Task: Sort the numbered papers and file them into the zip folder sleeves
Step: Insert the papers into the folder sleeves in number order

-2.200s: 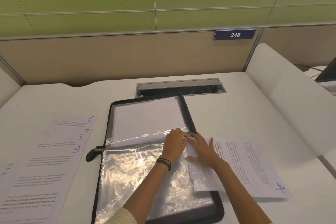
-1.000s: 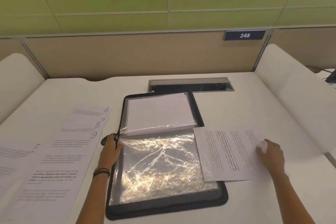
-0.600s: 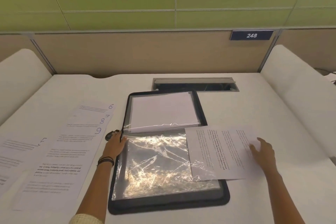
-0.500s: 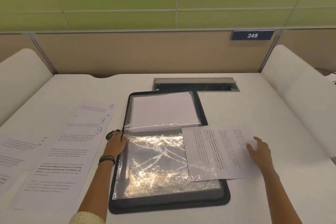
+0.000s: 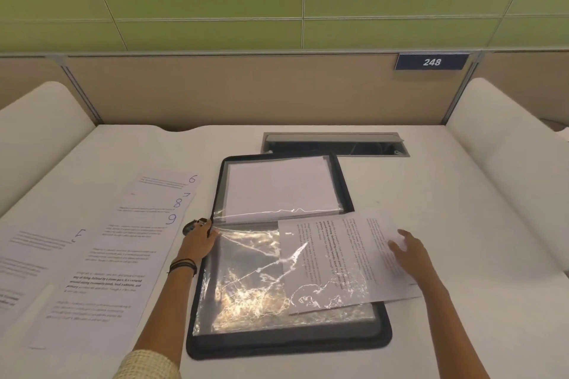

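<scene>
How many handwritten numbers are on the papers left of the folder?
5: 6, 7, 8 and 9 in a column beside the folder, one unclear digit farther left. Others may be hidden.

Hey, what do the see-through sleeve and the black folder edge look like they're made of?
The sleeve: thin clear plastic, glossy; it wrinkles and throws bright glare streaks. The folder edge: probably black fabric, matte, with a soft rounded rim; the weave is too small to tell.
</scene>
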A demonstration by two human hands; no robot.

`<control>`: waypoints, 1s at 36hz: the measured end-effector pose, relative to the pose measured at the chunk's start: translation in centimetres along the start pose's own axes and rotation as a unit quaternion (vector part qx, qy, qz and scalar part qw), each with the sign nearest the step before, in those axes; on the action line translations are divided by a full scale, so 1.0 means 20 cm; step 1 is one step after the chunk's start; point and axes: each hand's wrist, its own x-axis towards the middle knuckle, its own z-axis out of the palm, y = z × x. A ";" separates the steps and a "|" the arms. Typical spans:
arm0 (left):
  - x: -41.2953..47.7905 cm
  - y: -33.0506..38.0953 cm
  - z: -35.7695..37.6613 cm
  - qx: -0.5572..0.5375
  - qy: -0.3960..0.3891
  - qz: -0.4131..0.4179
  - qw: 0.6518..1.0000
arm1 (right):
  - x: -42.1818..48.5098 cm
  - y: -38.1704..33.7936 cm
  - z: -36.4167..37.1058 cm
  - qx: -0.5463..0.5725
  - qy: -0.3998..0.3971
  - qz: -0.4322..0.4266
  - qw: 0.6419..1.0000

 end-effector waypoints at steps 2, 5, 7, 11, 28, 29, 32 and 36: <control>0.00 0.00 0.00 -0.012 0.000 0.004 1.000 | -0.01 -0.03 0.01 -0.001 -0.024 -0.003 1.000; -0.01 0.01 0.00 -0.012 -0.001 0.012 1.000 | -0.03 -0.07 0.02 -0.024 -0.071 -0.019 0.997; -0.01 0.02 0.00 -0.003 -0.001 0.013 1.000 | -0.05 -0.10 0.02 -0.031 -0.103 -0.031 0.994; -0.02 0.03 -0.01 -0.002 0.001 0.010 1.000 | -0.07 -0.14 0.01 -0.025 -0.137 -0.033 0.990; 0.01 0.01 0.00 -0.040 -0.001 -0.006 0.999 | -0.10 -0.25 0.08 0.052 -0.108 -0.054 0.991; 0.00 0.01 0.00 -0.039 0.002 -0.004 0.999 | -0.10 -0.26 0.09 0.046 -0.111 -0.060 0.991; 0.00 0.01 0.00 -0.036 0.012 0.004 0.999 | -0.11 -0.29 0.11 0.042 -0.122 -0.069 0.989; -0.01 0.01 0.00 -0.041 0.017 0.004 0.999 | -0.12 -0.31 0.13 0.043 -0.144 -0.082 0.985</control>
